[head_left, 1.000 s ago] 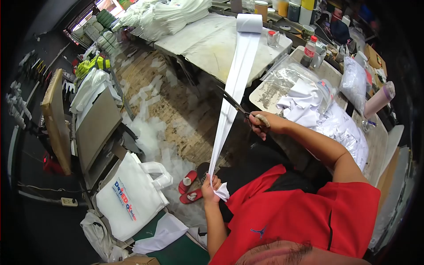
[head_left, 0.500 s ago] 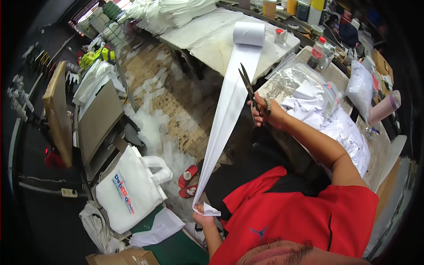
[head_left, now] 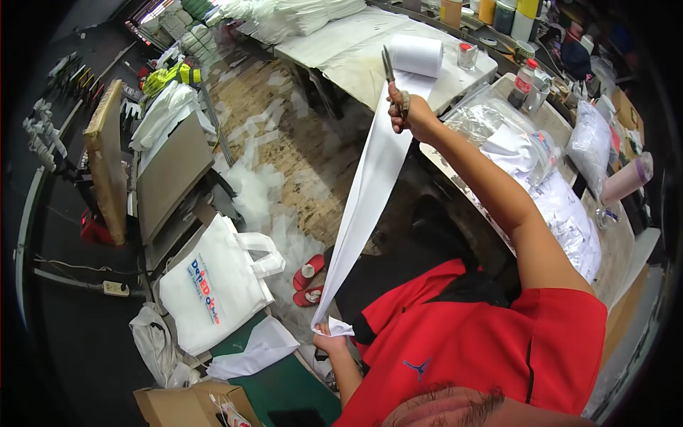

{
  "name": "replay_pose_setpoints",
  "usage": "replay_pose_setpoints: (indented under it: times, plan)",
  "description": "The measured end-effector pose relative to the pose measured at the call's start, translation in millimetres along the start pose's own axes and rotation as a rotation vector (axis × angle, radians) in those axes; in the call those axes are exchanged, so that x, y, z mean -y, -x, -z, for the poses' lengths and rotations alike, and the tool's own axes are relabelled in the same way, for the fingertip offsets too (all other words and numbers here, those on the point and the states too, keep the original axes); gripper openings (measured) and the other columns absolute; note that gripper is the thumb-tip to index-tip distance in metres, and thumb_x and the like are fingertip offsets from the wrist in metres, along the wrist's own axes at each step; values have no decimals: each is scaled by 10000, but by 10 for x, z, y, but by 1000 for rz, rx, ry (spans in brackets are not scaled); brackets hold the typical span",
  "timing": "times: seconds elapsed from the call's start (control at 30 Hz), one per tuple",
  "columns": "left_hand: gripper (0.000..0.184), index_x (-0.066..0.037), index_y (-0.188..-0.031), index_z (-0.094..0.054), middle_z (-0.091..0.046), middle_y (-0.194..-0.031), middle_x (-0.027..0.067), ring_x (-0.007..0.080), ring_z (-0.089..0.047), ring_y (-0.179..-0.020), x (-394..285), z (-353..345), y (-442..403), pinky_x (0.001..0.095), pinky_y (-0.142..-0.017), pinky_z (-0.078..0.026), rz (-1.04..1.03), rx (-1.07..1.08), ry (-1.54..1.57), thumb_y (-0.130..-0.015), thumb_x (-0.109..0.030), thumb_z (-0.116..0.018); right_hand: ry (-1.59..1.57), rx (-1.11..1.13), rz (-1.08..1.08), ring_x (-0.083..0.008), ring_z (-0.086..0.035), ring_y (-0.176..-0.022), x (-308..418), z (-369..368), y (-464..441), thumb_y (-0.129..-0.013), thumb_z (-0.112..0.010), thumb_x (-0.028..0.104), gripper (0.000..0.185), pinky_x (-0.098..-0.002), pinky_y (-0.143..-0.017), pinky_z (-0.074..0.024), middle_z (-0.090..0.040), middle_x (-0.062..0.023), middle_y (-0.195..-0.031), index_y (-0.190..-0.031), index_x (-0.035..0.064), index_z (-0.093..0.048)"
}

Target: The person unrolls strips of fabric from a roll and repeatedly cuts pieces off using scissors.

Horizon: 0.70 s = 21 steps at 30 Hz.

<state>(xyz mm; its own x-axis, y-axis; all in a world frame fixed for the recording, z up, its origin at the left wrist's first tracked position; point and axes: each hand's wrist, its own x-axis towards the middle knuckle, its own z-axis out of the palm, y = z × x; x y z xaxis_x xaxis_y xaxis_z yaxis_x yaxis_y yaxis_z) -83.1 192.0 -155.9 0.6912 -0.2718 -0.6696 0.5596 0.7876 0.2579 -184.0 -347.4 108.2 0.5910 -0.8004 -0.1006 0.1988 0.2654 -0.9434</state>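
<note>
A long white fabric strip [head_left: 370, 185] runs taut from a white roll [head_left: 417, 55] on the far table down to my left hand [head_left: 330, 341]. That hand is closed around the strip's gathered end, and a short white flap sticks out past the fingers. My right hand [head_left: 413, 114] grips dark scissors [head_left: 388, 64] by their handles, over the strip just below the roll. The blades point up and away and look closed together; whether they touch the fabric I cannot tell.
White-topped table [head_left: 341, 46] bears the roll and a red-lidded jar [head_left: 467, 55]. At right are a red-capped bottle [head_left: 524, 80] and white cloth pieces [head_left: 565, 220] in plastic. A white printed tote bag [head_left: 213, 285] lies at left, near red slippers [head_left: 308, 280] and an open cardboard box [head_left: 171, 407].
My right hand has moved up and left with the scissors, across the strip and closer to the roll. My left hand still holds the strip's end. The whole view has shifted slightly.
</note>
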Motion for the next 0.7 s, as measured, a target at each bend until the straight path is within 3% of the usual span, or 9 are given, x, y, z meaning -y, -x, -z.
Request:
replay_pose_setpoints:
  times: [0.13, 0.33, 0.37, 0.4, 0.43, 0.47, 0.53, 0.6, 0.7]
  plan:
    - [184, -145, -720, -440, -283, -473, -45, 69, -269, -356, -6, 79, -26, 219, -394, -263, 41, 75, 34, -888, -101, -380, -53, -2, -69, -114, -472, -522, -126, 147, 47, -840, -670, 639, 590, -293, -491, -458, -452, 8, -664, -909, 83, -484]
    - [186, -148, -717, -433, -265, -493, -60, 63, -252, -359, 58, 104, -144, 218, -386, -243, 5, 19, -19, -891, -98, -391, -170, -99, -280, -135, -466, -502, -494, 81, 495, -819, -732, 581, 540, -300, -476, -407, -457, 0, -624, -837, 97, -494]
    - [187, -148, -716, -431, -264, -499, -63, 62, -247, -360, 35, 165, -150, 217, -386, -239, -2, 14, -25, -892, -98, -393, 9, -105, -139, -142, -434, -460, -642, 313, 118, -850, -731, 523, 473, -292, -464, -390, -459, -16, -567, -861, 104, -511]
    - [188, -148, -715, -430, -263, -505, -66, 61, -243, -361, 11, 234, -110, 215, -385, -235, -1, 1, -43, -893, -99, -396, -28, -143, 45, -148, -443, -446, -743, 587, -351, -884, -714, 478, 416, -292, -446, -374, -464, -31, -528, -845, 104, -533]
    - [184, -135, -720, -437, -276, -510, -54, 67, -231, -366, 56, 170, -51, 215, -384, -220, -89, -140, -124, -899, -115, -401, -171, -175, 56, -142, -473, -470, -453, 621, -548, -903, -705, 443, 394, -289, -424, -358, -475, -11, -557, -797, 108, -527]
    - [184, -135, -720, -437, -276, -510, -54, 67, -231, -366, 55, 187, -27, 215, -384, -220, -93, -140, -125, -899, -115, -401, -340, -211, -31, -120, -478, -488, -235, 551, -661, -886, -726, 444, 420, -273, -433, -374, -469, 12, -590, -764, 106, -510]
    - [199, -123, -734, -425, -276, -513, -47, 71, -254, -373, 86, 191, -19, 223, -373, -231, -44, -62, -143, -929, -119, -391, -63, -303, 25, -95, -453, -493, -62, 160, -527, -863, -748, 458, 443, -256, -453, -393, -448, 33, -614, -772, 107, -493]
    - [200, -124, -730, -425, -266, -516, -49, 74, -247, -379, 142, 162, -30, 227, -379, -229, -45, -74, -120, -928, -114, -394, -34, -184, 147, -95, -455, -495, 101, 62, -489, -845, -756, 484, 475, -255, -460, -406, -456, 25, -621, -763, 96, -494]
    - [207, -133, -716, -422, -236, -522, -57, 78, -230, -395, 160, 212, 28, 235, -397, -236, -114, -156, -192, -920, -102, -400, -44, -149, 126, -110, -458, -489, 160, -18, -408, -841, -756, 492, 490, -268, -452, -394, -473, 9, -613, -721, 98, -492]
